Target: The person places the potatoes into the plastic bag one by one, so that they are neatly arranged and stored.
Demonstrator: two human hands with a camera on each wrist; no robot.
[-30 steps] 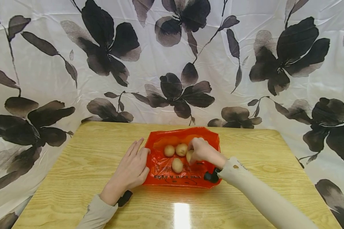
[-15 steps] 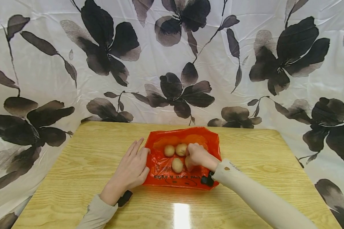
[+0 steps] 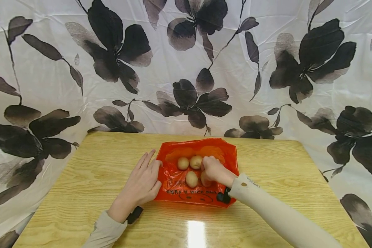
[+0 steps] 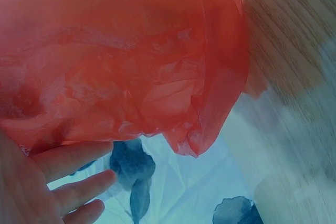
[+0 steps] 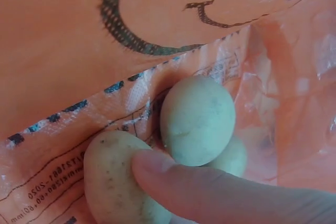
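Note:
A red plastic bag (image 3: 189, 196) with black print lies spread on the table, its mouth open. Several small, pale round potatoes lie in it, among them one potato (image 3: 191, 179) at the front and one (image 3: 183, 163) at the back left. My left hand (image 3: 141, 182) holds the bag's left rim between thumb and forefinger; in the left wrist view its other fingers (image 4: 79, 192) stretch out below the red plastic. Inside the bag, my right hand (image 3: 215, 170) grips a potato (image 5: 113, 177), the thumb pressing its side. Beyond the thumb another potato (image 5: 198, 119) shows.
The bag lies on a light wooden table (image 3: 111, 155), around its middle. Behind the table hangs a white cloth (image 3: 161, 62) with dark flowers. Dark wrist devices sit near both cuffs.
My right hand has shifted slightly left and forward with the potato, bringing it beside the other potatoes. My left hand has stayed at the bag's rim.

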